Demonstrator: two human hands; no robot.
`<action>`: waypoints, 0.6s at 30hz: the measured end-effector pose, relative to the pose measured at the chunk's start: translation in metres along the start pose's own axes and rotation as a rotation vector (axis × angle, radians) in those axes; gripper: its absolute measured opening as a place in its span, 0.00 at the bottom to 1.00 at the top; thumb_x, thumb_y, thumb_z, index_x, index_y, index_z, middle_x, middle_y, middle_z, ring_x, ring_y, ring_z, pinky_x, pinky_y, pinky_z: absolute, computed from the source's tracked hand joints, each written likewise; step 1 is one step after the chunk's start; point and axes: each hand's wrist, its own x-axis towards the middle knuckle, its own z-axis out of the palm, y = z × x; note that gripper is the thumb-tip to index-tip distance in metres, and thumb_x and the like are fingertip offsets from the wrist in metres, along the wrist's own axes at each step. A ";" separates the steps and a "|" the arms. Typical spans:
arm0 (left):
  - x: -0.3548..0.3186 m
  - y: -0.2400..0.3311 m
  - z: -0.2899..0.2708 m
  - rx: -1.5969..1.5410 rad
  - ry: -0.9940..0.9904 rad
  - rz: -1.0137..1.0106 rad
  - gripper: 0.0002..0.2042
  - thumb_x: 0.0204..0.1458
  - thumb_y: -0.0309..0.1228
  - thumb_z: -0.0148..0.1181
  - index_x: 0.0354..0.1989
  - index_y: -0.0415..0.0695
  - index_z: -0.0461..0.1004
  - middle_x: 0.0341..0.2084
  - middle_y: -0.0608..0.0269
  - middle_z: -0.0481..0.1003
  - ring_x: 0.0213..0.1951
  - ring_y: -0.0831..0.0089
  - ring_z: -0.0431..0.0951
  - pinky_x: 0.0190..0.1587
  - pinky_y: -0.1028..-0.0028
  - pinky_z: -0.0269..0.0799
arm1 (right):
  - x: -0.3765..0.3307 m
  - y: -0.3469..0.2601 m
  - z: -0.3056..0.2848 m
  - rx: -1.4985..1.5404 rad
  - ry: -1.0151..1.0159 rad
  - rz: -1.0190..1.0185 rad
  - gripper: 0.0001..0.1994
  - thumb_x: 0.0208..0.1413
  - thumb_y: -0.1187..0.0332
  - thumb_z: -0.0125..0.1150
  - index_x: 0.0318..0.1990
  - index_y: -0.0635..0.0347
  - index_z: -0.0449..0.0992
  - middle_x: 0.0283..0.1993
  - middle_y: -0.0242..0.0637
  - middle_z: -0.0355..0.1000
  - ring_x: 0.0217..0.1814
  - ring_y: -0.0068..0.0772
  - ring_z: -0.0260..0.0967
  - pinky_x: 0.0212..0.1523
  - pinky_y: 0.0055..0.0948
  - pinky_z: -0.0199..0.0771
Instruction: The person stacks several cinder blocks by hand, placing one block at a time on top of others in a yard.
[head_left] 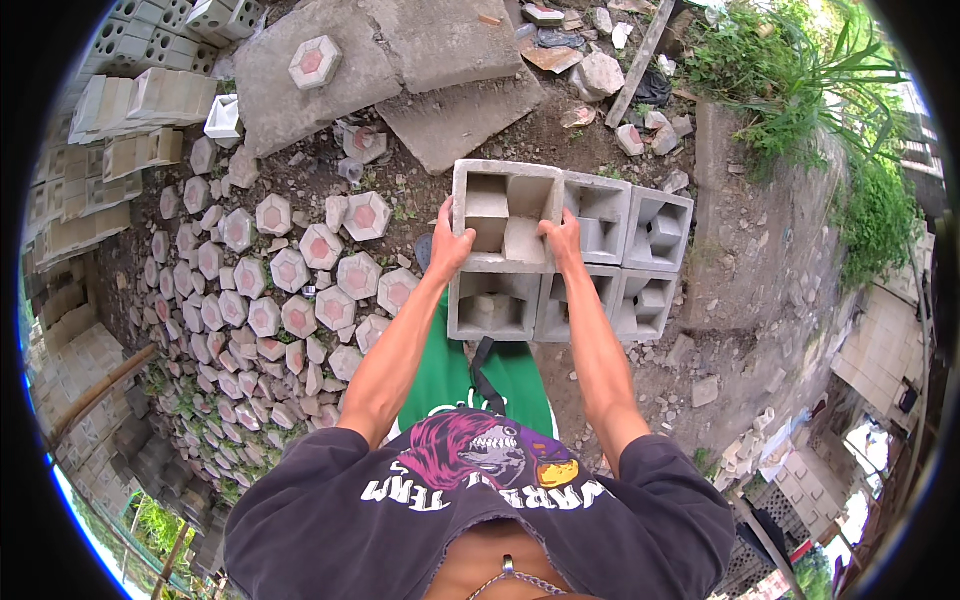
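Observation:
A square hollow grey concrete block (pixel 522 238) is gripped between my two hands in front of my body. My left hand (pixel 448 246) is closed around its left wall, thumb on the top rim. On the opposite wall my right hand (pixel 563 240) has its thumb on the rim and its fingers down the outer side. Several similar blocks form two rows beside and below it, among them a block (pixel 598 178) to its right and a block (pixel 490 334) nearer my body. The held block looks larger and higher than these; whether it touches them I cannot tell.
Hexagonal pavers (pixel 298 317) with reddish centres cover the ground at left. Stacked blocks (pixel 155 100) stand at the far left. Broken concrete slabs (pixel 455 115) lie ahead. Rubble (pixel 598 75), a wooden plank (pixel 640 65) and green plants (pixel 780 80) are at the far right.

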 end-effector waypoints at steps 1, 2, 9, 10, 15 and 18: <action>0.002 0.001 0.001 -0.003 0.005 0.022 0.36 0.40 0.22 0.53 0.64 0.36 0.53 0.55 0.47 0.66 0.56 0.64 0.67 0.58 0.71 0.60 | 0.003 0.000 0.000 -0.004 -0.009 -0.009 0.26 0.33 0.73 0.57 0.48 0.67 0.73 0.38 0.38 0.75 0.37 0.28 0.69 0.40 0.27 0.70; 0.004 0.001 0.003 -0.002 -0.003 0.021 0.36 0.40 0.22 0.53 0.64 0.36 0.53 0.55 0.47 0.66 0.56 0.64 0.67 0.58 0.71 0.60 | 0.007 0.000 -0.002 -0.009 -0.014 -0.022 0.26 0.34 0.73 0.57 0.48 0.67 0.73 0.38 0.38 0.75 0.38 0.28 0.69 0.41 0.27 0.70; 0.015 0.000 0.008 -0.228 -0.029 -0.011 0.33 0.41 0.20 0.53 0.60 0.38 0.49 0.55 0.48 0.64 0.56 0.63 0.66 0.58 0.68 0.62 | 0.024 0.011 -0.004 -0.082 -0.014 -0.113 0.31 0.35 0.71 0.58 0.54 0.67 0.70 0.43 0.41 0.74 0.41 0.31 0.71 0.44 0.27 0.70; 0.017 0.001 0.009 -0.226 -0.036 -0.016 0.33 0.41 0.20 0.53 0.60 0.38 0.49 0.55 0.48 0.64 0.56 0.63 0.66 0.58 0.68 0.62 | 0.026 0.013 -0.005 -0.099 0.002 -0.132 0.33 0.36 0.70 0.58 0.57 0.68 0.67 0.43 0.43 0.74 0.42 0.32 0.71 0.45 0.27 0.70; 0.018 0.002 0.005 -0.227 -0.033 -0.037 0.34 0.40 0.23 0.54 0.59 0.39 0.48 0.54 0.50 0.63 0.55 0.63 0.65 0.56 0.68 0.63 | 0.022 0.009 -0.001 -0.087 -0.012 -0.039 0.38 0.37 0.68 0.59 0.62 0.72 0.59 0.44 0.45 0.74 0.43 0.33 0.72 0.46 0.28 0.70; 0.020 0.003 0.003 -0.245 -0.065 -0.057 0.34 0.39 0.23 0.54 0.59 0.39 0.47 0.53 0.51 0.63 0.54 0.64 0.66 0.55 0.68 0.64 | 0.020 0.014 -0.003 -0.103 -0.001 -0.007 0.39 0.38 0.67 0.59 0.62 0.75 0.57 0.43 0.45 0.74 0.42 0.33 0.72 0.45 0.28 0.71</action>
